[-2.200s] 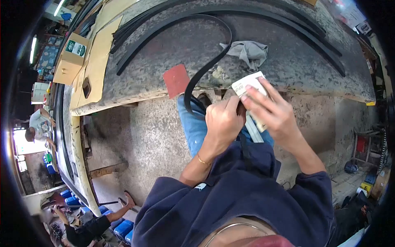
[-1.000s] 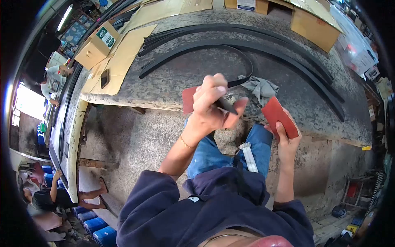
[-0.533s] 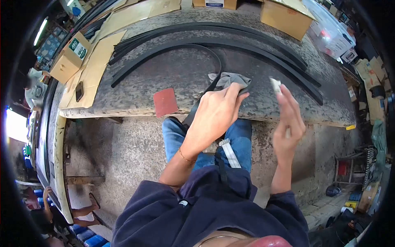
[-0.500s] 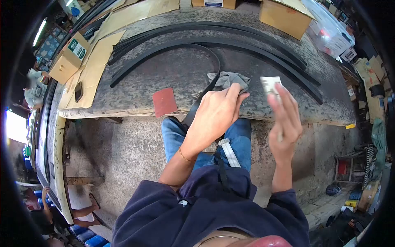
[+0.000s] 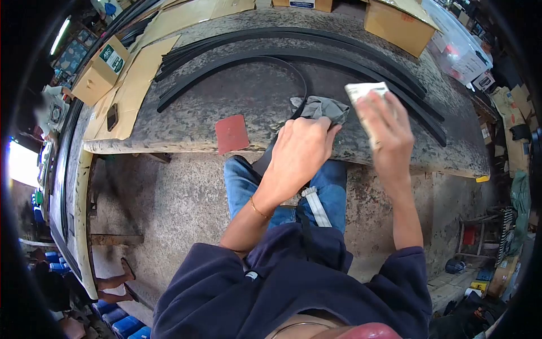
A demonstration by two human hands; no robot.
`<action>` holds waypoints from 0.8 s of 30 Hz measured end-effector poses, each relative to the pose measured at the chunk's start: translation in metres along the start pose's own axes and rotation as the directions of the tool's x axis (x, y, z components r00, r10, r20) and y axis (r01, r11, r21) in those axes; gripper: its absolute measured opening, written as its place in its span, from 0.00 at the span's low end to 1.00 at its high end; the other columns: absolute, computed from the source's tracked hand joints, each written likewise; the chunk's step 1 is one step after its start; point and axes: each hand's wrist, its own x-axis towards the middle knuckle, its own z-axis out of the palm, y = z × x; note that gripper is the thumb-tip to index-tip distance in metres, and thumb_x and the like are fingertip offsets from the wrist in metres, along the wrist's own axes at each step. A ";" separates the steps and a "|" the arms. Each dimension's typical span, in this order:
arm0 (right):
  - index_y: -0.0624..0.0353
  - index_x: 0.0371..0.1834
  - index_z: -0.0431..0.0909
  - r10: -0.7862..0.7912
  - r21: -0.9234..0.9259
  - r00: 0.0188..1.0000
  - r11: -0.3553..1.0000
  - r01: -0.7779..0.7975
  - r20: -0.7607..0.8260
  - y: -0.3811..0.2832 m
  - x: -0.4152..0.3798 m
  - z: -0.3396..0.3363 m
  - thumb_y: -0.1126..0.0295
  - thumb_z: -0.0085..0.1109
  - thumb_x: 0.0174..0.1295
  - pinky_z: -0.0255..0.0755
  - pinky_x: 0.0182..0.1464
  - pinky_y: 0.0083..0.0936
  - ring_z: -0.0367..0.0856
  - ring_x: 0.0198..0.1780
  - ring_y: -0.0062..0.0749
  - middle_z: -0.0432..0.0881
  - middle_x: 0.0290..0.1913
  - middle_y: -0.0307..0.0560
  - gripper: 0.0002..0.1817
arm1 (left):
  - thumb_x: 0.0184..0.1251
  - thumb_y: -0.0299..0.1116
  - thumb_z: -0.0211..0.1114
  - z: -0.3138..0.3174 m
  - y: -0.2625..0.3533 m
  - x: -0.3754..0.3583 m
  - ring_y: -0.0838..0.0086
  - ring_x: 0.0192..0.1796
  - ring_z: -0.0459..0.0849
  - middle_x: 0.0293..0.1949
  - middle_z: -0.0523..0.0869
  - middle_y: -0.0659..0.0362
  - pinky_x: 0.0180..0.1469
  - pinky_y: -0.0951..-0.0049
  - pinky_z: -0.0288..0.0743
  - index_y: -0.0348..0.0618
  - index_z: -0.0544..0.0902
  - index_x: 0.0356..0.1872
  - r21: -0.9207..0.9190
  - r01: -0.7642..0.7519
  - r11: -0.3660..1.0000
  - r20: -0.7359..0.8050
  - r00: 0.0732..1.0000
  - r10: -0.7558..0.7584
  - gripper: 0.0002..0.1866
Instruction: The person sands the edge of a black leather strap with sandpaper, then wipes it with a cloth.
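Note:
My left hand (image 5: 303, 146) is closed at the table's front edge, knuckles up, around a thin black strip (image 5: 305, 85). The strip curves down from the tabletop, passes beside and under this hand, and drops towards my lap; the fingertips are hidden. A crumpled grey cloth (image 5: 328, 109) lies just beyond that hand. Raised to the right, my right hand (image 5: 389, 127) grips a folded off-white sheet (image 5: 361, 90) with faint dark marks, fingers laid along it. A reddish-brown square sheet (image 5: 231, 134), like sandpaper, lies at the front edge to the left.
Long black strips (image 5: 248, 55) arc across the worn table (image 5: 192, 121). At the left, a phone (image 5: 112, 117) lies on flat cardboard beside a carton (image 5: 97, 82). Another carton (image 5: 398, 25) and a clear plastic bin (image 5: 460, 53) stand at the back right. Another person's legs (image 5: 116, 282) show lower left.
My right hand has moved slightly up, turning so the folded sheet lies flatter under its fingers. My left hand stays almost in place on the strip. The view has shifted a little.

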 end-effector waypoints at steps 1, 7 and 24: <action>0.44 0.55 0.87 -0.044 -0.011 0.997 0.999 0.043 -0.060 0.003 -0.001 -0.002 0.69 0.66 0.59 0.83 0.59 0.40 0.78 0.63 0.56 0.83 0.62 0.41 0.19 | 0.68 0.33 0.64 0.001 0.001 -0.001 0.44 0.29 0.85 0.23 0.84 0.42 0.35 0.50 0.78 0.33 0.80 0.25 0.023 0.030 0.999 0.007 1.000 -0.030 0.14; 0.43 0.56 0.86 -0.097 -0.024 0.993 0.995 0.099 0.071 0.008 -0.001 0.004 0.70 0.61 0.60 0.83 0.57 0.39 0.77 0.64 0.52 0.81 0.65 0.39 0.20 | 0.63 0.32 0.70 0.008 -0.003 0.000 0.44 0.28 0.83 0.21 0.82 0.41 0.33 0.51 0.77 0.35 0.83 0.25 0.054 -0.001 0.999 -0.010 1.000 0.001 0.11; 0.42 0.58 0.86 -0.074 -0.056 0.992 0.995 0.080 0.105 0.008 0.004 0.008 0.73 0.60 0.60 0.85 0.53 0.41 0.76 0.64 0.55 0.79 0.66 0.43 0.22 | 0.62 0.34 0.68 0.008 -0.007 0.003 0.45 0.28 0.86 0.22 0.84 0.42 0.35 0.51 0.80 0.37 0.86 0.28 0.148 0.088 0.985 0.022 0.995 -0.093 0.10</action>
